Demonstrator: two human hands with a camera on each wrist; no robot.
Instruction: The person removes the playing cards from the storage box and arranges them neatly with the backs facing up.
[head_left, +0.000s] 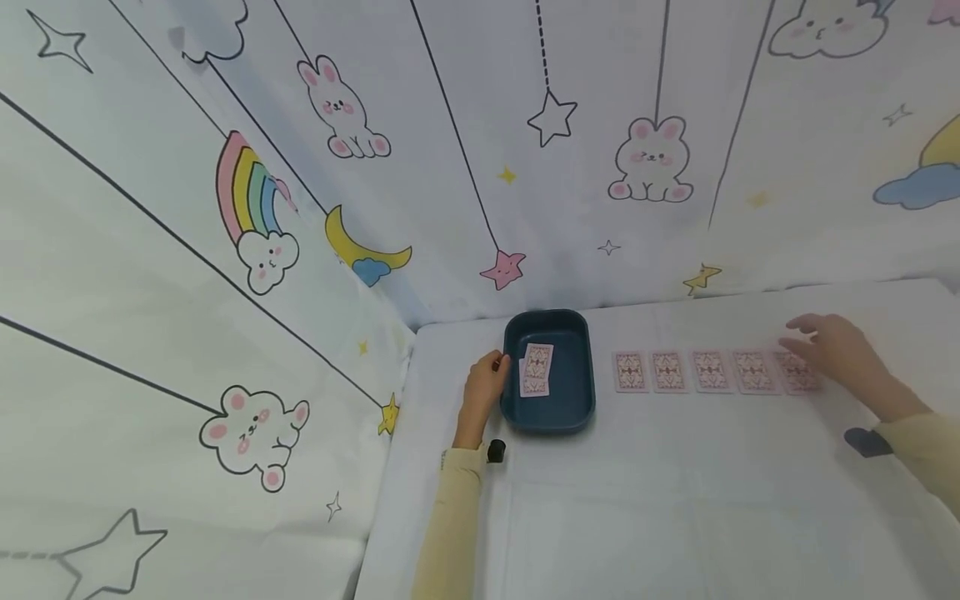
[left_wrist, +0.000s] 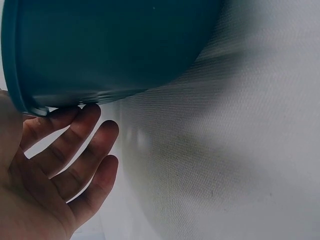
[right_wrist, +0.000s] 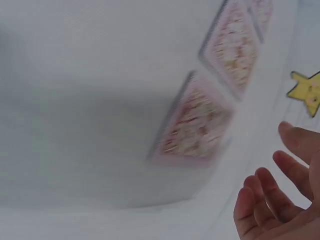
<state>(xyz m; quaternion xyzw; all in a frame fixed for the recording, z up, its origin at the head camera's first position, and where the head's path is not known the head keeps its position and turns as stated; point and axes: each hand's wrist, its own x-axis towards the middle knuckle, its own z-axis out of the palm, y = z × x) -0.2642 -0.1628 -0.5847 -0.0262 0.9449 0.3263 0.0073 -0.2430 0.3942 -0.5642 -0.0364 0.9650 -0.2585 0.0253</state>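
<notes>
Rightmost card [head_left: 797,372]: it lies face down at the far right end of the row, partly under your right hand [head_left: 836,348]; in the right wrist view [right_wrist: 192,122] it shows flat on the cloth, blurred.
Right hand: your fingers [right_wrist: 280,192] are relaxed and apart, holding nothing; they hover over the card's far edge. Bring the fingertips flat onto that card alone and draw it toward an edge you can pinch, so the neighbour stays put.
Row of cards [head_left: 708,371]: five backs, side by side, just apart from one another. Lift straight up to avoid nudging the line.
Tray [head_left: 549,371]: dark blue, left of the row, with a few cards [head_left: 536,369] lying in it, slightly fanned.
Left hand [head_left: 483,385]: it rests against the tray's left wall, fingers [left_wrist: 80,145] loosely spread under the rim, not gripping. Keep it there to steady the tray.
Worktop [head_left: 675,500]: white cloth; it may ruck if you drag hard.
</notes>
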